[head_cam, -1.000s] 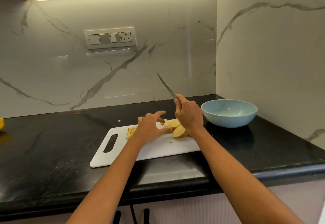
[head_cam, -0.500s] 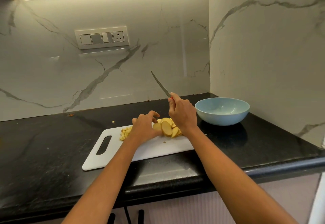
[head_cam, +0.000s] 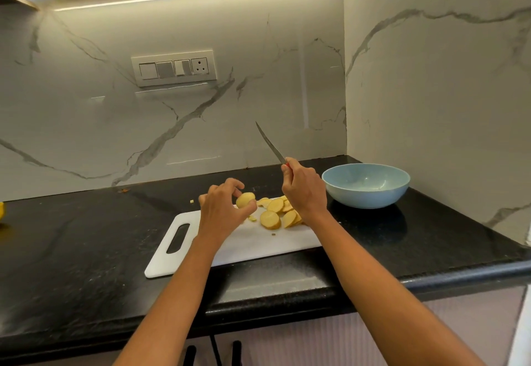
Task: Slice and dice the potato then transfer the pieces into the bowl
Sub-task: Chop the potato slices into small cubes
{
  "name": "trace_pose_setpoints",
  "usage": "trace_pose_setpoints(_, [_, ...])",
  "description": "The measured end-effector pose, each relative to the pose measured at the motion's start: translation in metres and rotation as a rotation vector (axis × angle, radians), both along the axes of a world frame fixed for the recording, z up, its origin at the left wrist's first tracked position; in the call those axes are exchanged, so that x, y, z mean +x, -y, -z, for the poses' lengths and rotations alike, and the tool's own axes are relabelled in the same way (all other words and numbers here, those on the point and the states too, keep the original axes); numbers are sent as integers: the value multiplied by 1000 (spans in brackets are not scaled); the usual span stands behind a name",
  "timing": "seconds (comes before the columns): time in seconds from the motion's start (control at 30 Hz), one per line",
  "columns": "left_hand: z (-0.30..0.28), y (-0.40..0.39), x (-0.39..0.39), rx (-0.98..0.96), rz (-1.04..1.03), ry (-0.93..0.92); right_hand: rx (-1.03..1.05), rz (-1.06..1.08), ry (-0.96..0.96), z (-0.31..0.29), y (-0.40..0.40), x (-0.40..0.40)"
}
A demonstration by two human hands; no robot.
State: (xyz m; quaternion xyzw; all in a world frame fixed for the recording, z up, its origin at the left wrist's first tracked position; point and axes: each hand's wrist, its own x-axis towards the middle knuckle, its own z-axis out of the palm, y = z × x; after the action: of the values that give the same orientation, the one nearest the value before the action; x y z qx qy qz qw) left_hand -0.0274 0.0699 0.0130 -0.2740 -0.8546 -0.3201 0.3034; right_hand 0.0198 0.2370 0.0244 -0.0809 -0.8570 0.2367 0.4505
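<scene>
Your left hand (head_cam: 222,212) is pinching a potato slice (head_cam: 245,200); your right hand (head_cam: 305,190) is gripping the knife (head_cam: 270,143), blade up.

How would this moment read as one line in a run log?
left hand: pinches potato slice | right hand: holds knife, blade raised | slices on cutting board | bowl: empty

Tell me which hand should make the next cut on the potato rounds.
Right. The right hand already grips the knife, blade raised over the slices on the cutting board. The left hand pinches one potato piece, so it is likely better for steadying.
</scene>
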Motion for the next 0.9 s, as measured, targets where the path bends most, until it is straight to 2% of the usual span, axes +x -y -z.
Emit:
trace_pose_setpoints(0.13, [3, 16, 20, -46, -65, 110, -9, -2, 14, 1, 3, 8])
trace_pose_setpoints(0.23, [11, 20, 38, -111, 8, 197, -18, -14, 51, 5, 7, 17])
trace_pose_setpoints(0.4, [14, 19, 37, -237, 58, 110, -16, 8, 104, 10, 8, 29])
trace_pose_setpoints(0.5, [12, 16, 24, -345, 75, 140, -26, 24, 112, 11, 7, 30])
trace_pose_setpoints(0.6, [11, 11, 14, -339, 118, 170, -25, 25, 114, 9, 6, 27])
trace_pose_setpoints(0.73, [8, 9, 7, -476, -49, 30, -25, 17, 106, 7, 6, 23])
trace_pose_setpoints(0.8, [8, 10, 5, -463, -96, 0, -26, 18, 103, 8, 5, 23])
trace_pose_setpoints(0.9, [10, 15, 5, -352, -38, 68, -27, 25, 110, 9, 5, 23])
